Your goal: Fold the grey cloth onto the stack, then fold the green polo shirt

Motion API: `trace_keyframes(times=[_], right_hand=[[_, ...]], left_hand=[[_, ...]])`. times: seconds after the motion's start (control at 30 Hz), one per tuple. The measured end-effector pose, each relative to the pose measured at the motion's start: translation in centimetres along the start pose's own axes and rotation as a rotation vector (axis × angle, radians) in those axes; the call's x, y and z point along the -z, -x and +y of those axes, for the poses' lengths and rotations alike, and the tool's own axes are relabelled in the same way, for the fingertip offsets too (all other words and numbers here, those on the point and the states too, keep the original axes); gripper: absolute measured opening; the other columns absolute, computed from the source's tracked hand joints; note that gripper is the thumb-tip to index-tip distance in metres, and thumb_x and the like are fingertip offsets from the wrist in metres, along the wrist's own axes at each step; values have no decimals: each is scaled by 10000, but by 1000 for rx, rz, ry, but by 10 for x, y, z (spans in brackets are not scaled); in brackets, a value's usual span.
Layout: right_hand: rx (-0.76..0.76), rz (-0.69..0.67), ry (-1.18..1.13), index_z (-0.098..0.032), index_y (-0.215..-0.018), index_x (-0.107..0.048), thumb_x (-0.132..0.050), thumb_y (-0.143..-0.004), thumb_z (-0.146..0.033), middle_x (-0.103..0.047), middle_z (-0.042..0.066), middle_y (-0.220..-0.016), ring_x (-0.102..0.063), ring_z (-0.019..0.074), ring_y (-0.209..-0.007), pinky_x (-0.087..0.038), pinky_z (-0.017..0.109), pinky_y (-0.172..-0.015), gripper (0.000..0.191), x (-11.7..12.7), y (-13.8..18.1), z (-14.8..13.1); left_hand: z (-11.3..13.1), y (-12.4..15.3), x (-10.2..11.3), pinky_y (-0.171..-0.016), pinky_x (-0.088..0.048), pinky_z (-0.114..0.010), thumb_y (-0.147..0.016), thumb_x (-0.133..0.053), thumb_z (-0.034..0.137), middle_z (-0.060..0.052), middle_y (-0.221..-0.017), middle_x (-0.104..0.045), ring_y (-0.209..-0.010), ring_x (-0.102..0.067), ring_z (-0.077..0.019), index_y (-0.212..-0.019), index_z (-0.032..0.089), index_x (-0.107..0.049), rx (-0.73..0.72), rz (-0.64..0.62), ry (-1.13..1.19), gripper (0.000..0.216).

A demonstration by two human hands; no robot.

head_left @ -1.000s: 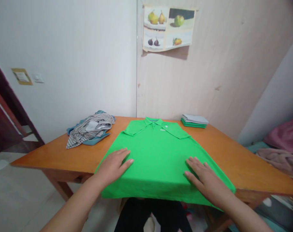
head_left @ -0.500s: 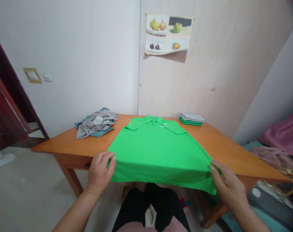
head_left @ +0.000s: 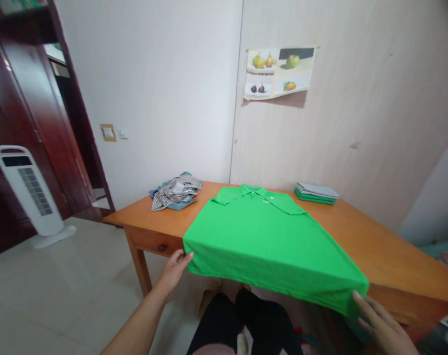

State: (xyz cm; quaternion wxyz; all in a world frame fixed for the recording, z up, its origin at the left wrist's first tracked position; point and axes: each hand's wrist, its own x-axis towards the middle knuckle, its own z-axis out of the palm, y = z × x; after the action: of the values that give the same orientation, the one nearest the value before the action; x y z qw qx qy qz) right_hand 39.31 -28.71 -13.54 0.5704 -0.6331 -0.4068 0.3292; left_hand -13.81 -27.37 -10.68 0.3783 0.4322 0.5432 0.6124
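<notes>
A bright green polo shirt [head_left: 260, 236] lies spread front up on the wooden table, its collar toward the wall. Its lower part hangs over the table's near edge. My left hand [head_left: 174, 271] pinches the shirt's left side near the hem, with the thumb in front. At the lower right corner of the shirt, my right hand [head_left: 384, 323] has its thumb on the cloth, and its other fingers are partly hidden and blurred.
The wooden table [head_left: 357, 246] bears a crumpled pile of striped and blue clothes [head_left: 177, 192] at the back left. A folded stack of grey and green clothes [head_left: 316, 192] sits at the back right. A white tower fan [head_left: 31, 192] stands on the floor at left.
The view has turned to the left, bringing the fan into sight. My hands have shifted lower along the shirt's sides, and the left thumb and fingers have closed on its edge.
</notes>
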Motion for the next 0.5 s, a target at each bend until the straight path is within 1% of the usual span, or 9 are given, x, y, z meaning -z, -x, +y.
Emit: trace_keyframes(times=[0.1, 0.2, 0.27, 0.37, 0.5], right_hand=[[-61, -51, 10, -276, -908, -753, -781, -554, -570, -744, 35, -1120, -611, 339, -1191, -549, 385, -945, 461, -5, 2, -1], [-122, -127, -16, -266, -976, -757, -786, -592, -567, -737, 29, -1160, -599, 320, -1215, -470, 375, -1042, 489, -3, 5, 2], [-147, -163, -48, -263, -961, -756, -776, -626, -563, -739, 27, -1155, -594, 308, -1226, -467, 355, -1042, 450, 0, 9, 3], [-154, -217, -70, -270, -932, -743, -763, -666, -560, -741, 22, -1150, -587, 294, -1237, -498, 324, -998, 394, 6, 17, 1], [-139, -291, -46, -277, -886, -728, -757, -675, -574, -758, 20, -1084, -654, 296, -1130, -535, 318, -935, 365, 18, 21, -4]], left_hand=[[-4, 4, 6, -959, -472, -400, -695, -763, 584, -77, -989, -748, -1035, -661, -299, -958, 183, -703, 78, -120, -14, 483], [-7, 11, 14, -983, -463, -413, -708, -753, 573, -74, -1032, -751, -1071, -654, -311, -994, 202, -717, 132, -179, -41, 470], [-7, 18, 20, -986, -463, -412, -717, -744, 568, -73, -1048, -750, -1076, -651, -314, -1007, 209, -721, 159, -200, -66, 462], [0, 28, 27, -994, -460, -414, -721, -744, 551, -80, -1065, -745, -1056, -653, -312, -1018, 208, -715, 196, -236, -76, 455], [14, 37, 38, -1018, -438, -423, -732, -733, 532, -86, -1091, -732, -1072, -648, -302, -1050, 198, -685, 228, -362, -56, 464]])
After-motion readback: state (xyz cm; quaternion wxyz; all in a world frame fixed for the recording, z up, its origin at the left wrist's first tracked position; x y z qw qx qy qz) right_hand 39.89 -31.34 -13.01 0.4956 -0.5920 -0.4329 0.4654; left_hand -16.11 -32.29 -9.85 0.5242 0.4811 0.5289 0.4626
